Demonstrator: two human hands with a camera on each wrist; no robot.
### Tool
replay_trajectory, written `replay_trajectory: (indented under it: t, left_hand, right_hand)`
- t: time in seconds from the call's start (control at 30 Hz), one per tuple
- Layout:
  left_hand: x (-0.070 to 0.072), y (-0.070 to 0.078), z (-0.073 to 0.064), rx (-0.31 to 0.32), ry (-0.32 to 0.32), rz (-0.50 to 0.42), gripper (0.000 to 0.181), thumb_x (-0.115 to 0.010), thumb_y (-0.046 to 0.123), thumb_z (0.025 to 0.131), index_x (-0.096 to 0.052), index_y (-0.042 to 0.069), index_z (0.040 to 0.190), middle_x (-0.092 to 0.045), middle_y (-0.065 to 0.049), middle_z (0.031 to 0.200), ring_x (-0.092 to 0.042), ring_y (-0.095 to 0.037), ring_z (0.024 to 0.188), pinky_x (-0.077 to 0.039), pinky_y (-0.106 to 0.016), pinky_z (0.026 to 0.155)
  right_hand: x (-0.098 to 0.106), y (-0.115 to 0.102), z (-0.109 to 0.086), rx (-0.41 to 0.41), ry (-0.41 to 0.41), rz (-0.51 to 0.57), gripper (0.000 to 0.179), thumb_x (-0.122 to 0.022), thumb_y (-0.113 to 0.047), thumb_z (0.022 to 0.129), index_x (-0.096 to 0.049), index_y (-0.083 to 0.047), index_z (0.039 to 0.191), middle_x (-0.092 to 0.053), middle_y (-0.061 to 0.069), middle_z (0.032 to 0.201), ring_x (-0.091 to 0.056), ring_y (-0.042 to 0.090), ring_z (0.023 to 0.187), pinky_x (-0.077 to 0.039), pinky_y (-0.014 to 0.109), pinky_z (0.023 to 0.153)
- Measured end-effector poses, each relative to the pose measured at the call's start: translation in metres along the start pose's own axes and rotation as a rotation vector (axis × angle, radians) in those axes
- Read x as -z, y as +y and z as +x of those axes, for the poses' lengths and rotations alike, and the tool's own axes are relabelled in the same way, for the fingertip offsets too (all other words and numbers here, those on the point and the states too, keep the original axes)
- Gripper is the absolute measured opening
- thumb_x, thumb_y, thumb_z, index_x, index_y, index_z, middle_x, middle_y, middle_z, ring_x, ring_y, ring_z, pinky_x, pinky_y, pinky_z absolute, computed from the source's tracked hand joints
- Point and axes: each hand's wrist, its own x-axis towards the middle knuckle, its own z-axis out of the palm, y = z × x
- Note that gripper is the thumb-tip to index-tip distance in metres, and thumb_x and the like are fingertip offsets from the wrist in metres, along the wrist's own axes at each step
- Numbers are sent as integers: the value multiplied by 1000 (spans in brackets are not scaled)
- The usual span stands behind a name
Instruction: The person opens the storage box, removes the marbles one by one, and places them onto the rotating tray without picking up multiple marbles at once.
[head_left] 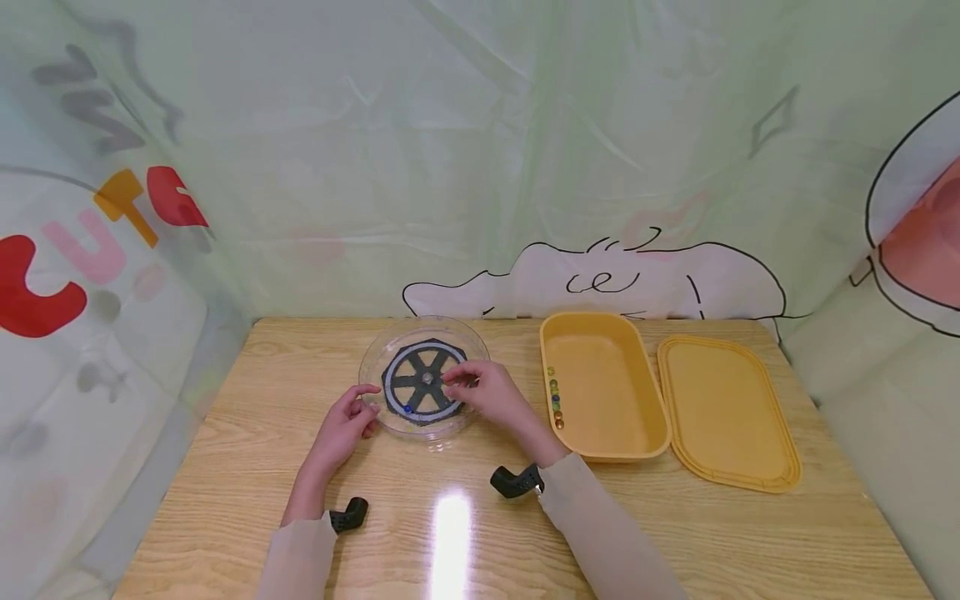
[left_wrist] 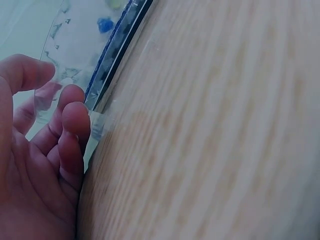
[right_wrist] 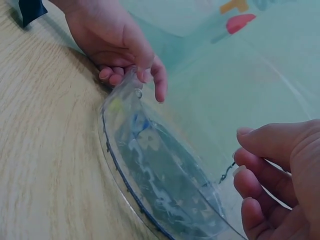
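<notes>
A round clear plastic dish (head_left: 444,432) stands on the table, with a black and grey spoked wheel shape (head_left: 427,379) in it. A blue marble (head_left: 408,409) lies near its front left part. My left hand (head_left: 347,429) is at the dish's left rim. Its fingers are loosely bent, some over the rim and some outside it; how firmly they touch is unclear. Above the right part of the dish is my right hand (head_left: 487,390). Its thumb and fingertips (right_wrist: 245,131) are bent toward each other with a gap, and nothing shows between them.
To the right stands a yellow-orange tub (head_left: 606,375), with several coloured marbles (head_left: 555,398) in a line along its left side. Beside it lies a matching flat lid (head_left: 727,412). A printed curtain (head_left: 480,167) hangs behind the wooden table (head_left: 405,533).
</notes>
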Motion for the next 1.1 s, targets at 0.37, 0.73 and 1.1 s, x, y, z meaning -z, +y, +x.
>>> replay_trajectory:
  t: [0.37, 0.73, 1.1]
  left_hand:
    - [0, 2, -1, -1, -1, 2, 28, -59, 10, 100, -58, 10, 128, -55, -11, 78, -55, -22, 69, -49, -29, 64]
    - [-1, 2, -2, -6, -8, 7, 30, -59, 10, 99, -57, 9, 129, -56, -10, 78, -55, -21, 69, -49, -28, 64]
    - [0, 2, -2, 1, -2, 13, 29, -59, 11, 100, -58, 10, 129, -56, -11, 78, -55, -22, 69, -49, -29, 65]
  right_hand:
    - [13, -13, -1, 19, 29, -19, 18, -75, -10, 89, -74, -7, 107, -69, -1, 94, -59, 19, 87, -50, 28, 70]
    - [46, -23, 1, 31, 92, -34, 19, -73, -9, 91, -73, -5, 109, -69, 5, 99, -58, 23, 90, -49, 29, 73]
    - [85, -22, -1, -1, 160, -74, 17, -72, -14, 92, -74, -8, 108, -69, 5, 101, -57, 26, 91, -49, 32, 71]
